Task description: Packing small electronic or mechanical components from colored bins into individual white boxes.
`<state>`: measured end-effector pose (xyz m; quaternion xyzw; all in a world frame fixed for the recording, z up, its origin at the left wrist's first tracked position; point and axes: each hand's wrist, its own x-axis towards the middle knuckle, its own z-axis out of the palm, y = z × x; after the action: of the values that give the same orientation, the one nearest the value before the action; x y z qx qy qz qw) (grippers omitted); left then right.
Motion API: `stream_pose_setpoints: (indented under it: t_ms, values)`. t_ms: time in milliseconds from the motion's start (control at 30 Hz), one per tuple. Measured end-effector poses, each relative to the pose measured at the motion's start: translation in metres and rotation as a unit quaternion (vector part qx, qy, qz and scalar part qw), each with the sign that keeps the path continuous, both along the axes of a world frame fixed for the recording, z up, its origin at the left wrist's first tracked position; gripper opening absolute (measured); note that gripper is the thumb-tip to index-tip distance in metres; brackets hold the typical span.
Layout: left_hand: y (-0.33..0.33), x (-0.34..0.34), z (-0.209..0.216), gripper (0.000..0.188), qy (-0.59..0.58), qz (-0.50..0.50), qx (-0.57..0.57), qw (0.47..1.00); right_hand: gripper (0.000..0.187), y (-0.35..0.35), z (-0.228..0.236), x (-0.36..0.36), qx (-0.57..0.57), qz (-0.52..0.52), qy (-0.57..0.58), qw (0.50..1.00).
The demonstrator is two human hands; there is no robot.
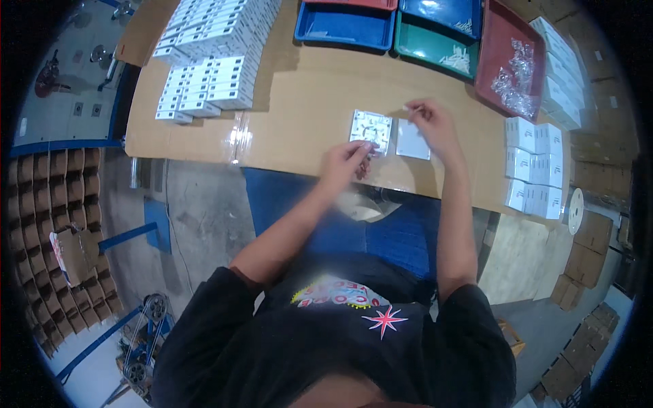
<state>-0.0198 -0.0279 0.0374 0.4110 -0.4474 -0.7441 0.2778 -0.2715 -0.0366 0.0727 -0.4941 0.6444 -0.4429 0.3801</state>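
A square white housing (371, 129) with its inner fittings showing lies near the front edge of the cardboard-covered table. My left hand (345, 163) is closed at its near edge, thumb and forefinger on the rim; its curled lower fingers are partly in shadow. To the right, flat on the table, is a plain white square plate (412, 141). Above that plate my right hand (433, 126) is pinched on a small white piece (407, 108), too small to name exactly.
Stacks of small white boxes (218, 75) stand at the far left, and more white boxes (532, 163) at the right. Behind are a blue tray (345, 30), a green tray (425, 42) with white parts, and a red tray (490, 51) with clear bagged parts.
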Motion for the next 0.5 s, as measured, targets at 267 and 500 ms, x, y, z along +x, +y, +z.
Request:
stream_pose_setpoints:
  t_ms: [267, 500]
  values:
    - [0.001, 0.001, -0.004, 0.031, 0.013, 0.006, -0.016, 1.000, 0.016, 0.062, 0.010, 0.040, 0.056, 0.052, -0.051, 0.996]
    - [0.003, -0.001, 0.000, 0.031, 0.020, 0.003, -0.007, 1.000, 0.017, 0.065, 0.013, 0.047, 0.017, 0.059, -0.042, 0.997]
